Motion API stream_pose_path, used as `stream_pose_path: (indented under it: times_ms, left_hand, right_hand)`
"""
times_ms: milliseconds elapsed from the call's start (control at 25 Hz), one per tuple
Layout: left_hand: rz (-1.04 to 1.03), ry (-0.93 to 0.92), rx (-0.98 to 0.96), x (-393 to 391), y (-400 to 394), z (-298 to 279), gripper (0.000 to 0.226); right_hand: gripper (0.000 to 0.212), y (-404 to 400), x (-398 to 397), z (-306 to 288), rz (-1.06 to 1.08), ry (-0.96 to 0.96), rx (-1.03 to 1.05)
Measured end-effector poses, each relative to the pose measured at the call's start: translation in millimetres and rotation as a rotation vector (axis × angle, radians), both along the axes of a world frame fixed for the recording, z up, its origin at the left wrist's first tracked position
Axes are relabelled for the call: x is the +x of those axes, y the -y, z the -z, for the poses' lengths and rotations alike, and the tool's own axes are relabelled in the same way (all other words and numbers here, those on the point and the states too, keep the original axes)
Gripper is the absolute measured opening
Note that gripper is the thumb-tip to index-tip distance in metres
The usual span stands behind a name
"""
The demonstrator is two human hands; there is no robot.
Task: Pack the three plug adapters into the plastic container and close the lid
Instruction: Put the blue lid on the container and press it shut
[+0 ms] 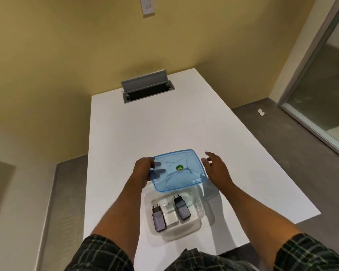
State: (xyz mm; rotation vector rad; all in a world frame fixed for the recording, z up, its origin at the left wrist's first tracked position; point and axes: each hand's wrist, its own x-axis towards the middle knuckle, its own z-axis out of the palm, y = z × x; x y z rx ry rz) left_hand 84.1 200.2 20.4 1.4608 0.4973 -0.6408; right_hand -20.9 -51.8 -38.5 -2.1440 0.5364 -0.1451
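Observation:
A clear plastic container (196, 227) stands on the white table near its front edge. Inside it lie three plug adapters side by side: a dark one (158, 219) on the left, a white one (170, 214) in the middle, a dark one (182, 208) on the right. My left hand (143, 170) grips the left edge of a translucent blue lid (179, 170) with a green sticker, held in the air over the container's far side. My right hand (215, 167) hovers beside the lid's right edge, fingers apart, not touching it.
The white table (164, 124) runs away from me, with an open grey cable hatch (147, 87) at its far end by the yellow wall. Grey floor lies on both sides, and a glass door is at the right.

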Motion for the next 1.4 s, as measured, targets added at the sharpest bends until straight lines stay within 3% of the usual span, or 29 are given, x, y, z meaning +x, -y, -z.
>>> stream_pose_path:
  times_ms: [40, 120, 240, 360, 560, 760, 840, 880, 960, 1080, 1280, 1400]
  left_hand:
    - [0.010, -0.001, -0.002, -6.5, -7.2, 1.0, 0.040]
    - [0.034, 0.000, 0.004, -17.6, -19.2, 7.0, 0.033]
    - [0.087, 0.036, 0.137, -29.5, -34.9, 16.2, 0.025]
    - [0.315, 0.189, 0.447, -41.2, -52.1, 28.0, 0.012]
    - [0.521, 0.369, 0.729, -62.2, -65.1, 40.4, 0.019]
    - [0.586, 0.392, 0.850, -72.3, -69.2, 52.3, 0.023]
    - [0.593, 0.389, 0.860, -74.9, -70.6, 54.7, 0.014]
    - [0.594, 0.400, 0.859, -76.1, -71.4, 56.4, 0.011]
    - [0.589, 0.405, 0.871, -77.7, -72.4, 57.2, 0.031]
    - [0.619, 0.416, 0.892, -79.5, -70.6, 56.2, 0.041]
    - [0.730, 0.454, 0.981, -82.3, -67.5, 55.9, 0.046]
    - [0.925, 0.487, 1.096, -80.2, -65.1, 54.7, 0.048]
  right_hand:
    - [0.038, -1.5, 0.9, 1.8, -0.025, -0.047, 0.138]
    - [0.031, -6.1, -1.7, 8.4, -0.107, -0.096, 0.201]
    - [0.023, -14.2, -8.7, 17.3, -0.163, -0.119, 0.154]
    - [0.024, -19.8, -13.7, 21.0, -0.196, -0.155, 0.116]
    - [0.027, -28.7, -21.9, 24.2, -0.282, -0.200, 0.033]
    - [0.031, -29.5, -26.9, 20.3, -0.317, -0.230, -0.006]
    - [0.035, -28.4, -29.9, 18.3, -0.353, -0.250, -0.022]
    - [0.038, -28.0, -31.7, 17.7, -0.376, -0.252, -0.033]
    - [0.046, -27.6, -35.1, 17.5, -0.425, -0.244, -0.059]
    - [0.062, -23.7, -37.7, 16.7, -0.521, -0.267, -0.142]
    - [0.120, -12.9, -41.1, 9.2, -0.727, -0.433, -0.194]
    - [0.138, -14.5, -42.0, 5.0, -0.784, -0.490, -0.183]
